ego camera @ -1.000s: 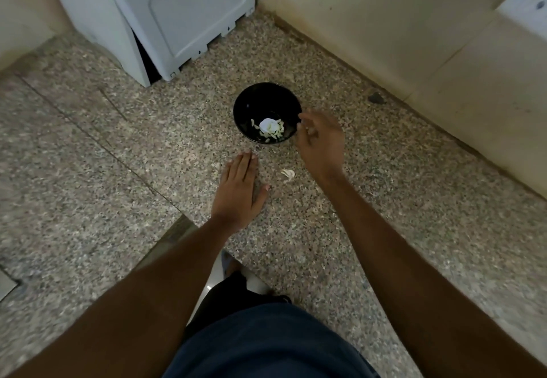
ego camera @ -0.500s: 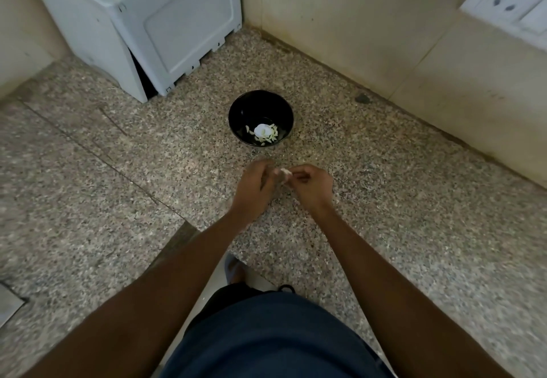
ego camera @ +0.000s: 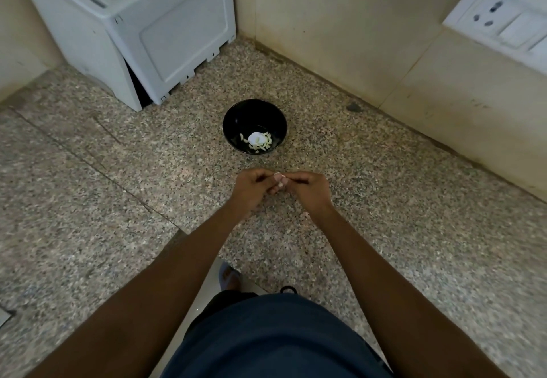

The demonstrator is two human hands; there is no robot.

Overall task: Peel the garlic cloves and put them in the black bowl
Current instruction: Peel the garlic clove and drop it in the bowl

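A black bowl [ego camera: 236,120] stands on the speckled stone counter, with several pale peeled garlic cloves [ego camera: 258,140] lying in its bottom. Just in front of the bowl my left hand [ego camera: 251,189] and my right hand [ego camera: 307,189] meet fingertip to fingertip. Between them they pinch a small pale garlic clove [ego camera: 279,176], mostly hidden by my fingers. Both hands hover a little above the counter, apart from the bowl.
A white appliance [ego camera: 142,31] stands at the back left. A cream wall runs behind and to the right, with a white socket plate [ego camera: 500,19]. A small dark spot [ego camera: 353,107] lies by the wall. The counter edge is near my body.
My right hand came back from the bowl, my left hand lifted off the counter, and the loose clove on the counter was taken up between both hands.
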